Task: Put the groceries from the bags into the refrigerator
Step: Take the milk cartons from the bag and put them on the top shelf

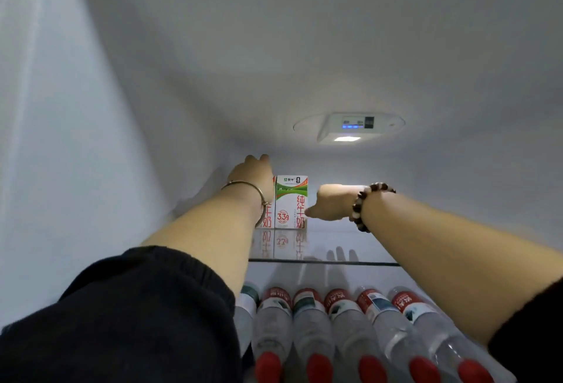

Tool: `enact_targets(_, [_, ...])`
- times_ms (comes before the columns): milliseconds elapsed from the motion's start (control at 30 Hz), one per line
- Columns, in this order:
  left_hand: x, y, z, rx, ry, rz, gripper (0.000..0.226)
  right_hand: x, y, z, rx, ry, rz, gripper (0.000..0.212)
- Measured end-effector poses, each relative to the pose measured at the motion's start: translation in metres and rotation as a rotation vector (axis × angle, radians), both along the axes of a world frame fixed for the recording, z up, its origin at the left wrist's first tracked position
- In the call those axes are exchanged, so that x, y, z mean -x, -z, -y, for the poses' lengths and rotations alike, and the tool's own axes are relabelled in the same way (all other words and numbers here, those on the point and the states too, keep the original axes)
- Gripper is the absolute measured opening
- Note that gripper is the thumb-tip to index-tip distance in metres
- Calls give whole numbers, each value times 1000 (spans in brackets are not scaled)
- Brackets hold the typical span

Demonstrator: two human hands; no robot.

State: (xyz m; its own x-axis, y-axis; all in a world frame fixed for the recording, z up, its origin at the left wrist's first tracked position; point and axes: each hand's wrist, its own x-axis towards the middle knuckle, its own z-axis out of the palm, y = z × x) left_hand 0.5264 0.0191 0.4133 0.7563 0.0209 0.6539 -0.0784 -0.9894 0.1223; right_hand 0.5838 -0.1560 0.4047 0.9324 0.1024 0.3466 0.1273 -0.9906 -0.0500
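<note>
— Where are we standing the milk?
— At the glass shelf's back-left corner. Our left hand is covering the left carton, and the right hand's thumb is touching the right carton; finger closure we can't tell. Stiff, dentable: we're favouring flat sides.

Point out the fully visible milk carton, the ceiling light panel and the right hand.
milk carton (288,199): head view, its printed front face.
ceiling light panel (350,129): head view, centre of its housing.
right hand (331,203): head view, back of the hand.
</note>
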Motion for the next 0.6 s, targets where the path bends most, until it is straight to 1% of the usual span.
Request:
enact_targets(33, [7,1,2,-32,16,-13,48,45,4,-10,16,-8,-28,34])
enact_targets(67, [14,2,5,-53,29,-24,46,78,6,-18,11,-29,-20,30])
enact_targets(100, [22,3,7,-69,43,-29,43,103,7,-19,19,0,1,32])
enact_targets(133, [32,4,9,-93,55,-24,40,106,9,-15,12,-6,58,35])
enact_targets(200, [50,9,15,-164,67,19,36,107,11,-3,27,14,89,37])
enact_targets(233, [58,12,18,-197,69,49,37,110,12,1,36,37,78,38])
enact_targets(333, [85,27,25,-240,84,123,49,137,22,8,-39,30,156,41])
enact_targets(433, [114,43,32,-289,94,180,53,171,32,13,-78,15,305,47])
enact_targets(533, [145,57,36,-323,95,309,56,211,39,20,-34,18,486,54])
enact_targets(600, [166,68,40,-317,116,366,59,235,48,27,-8,61,549,57])
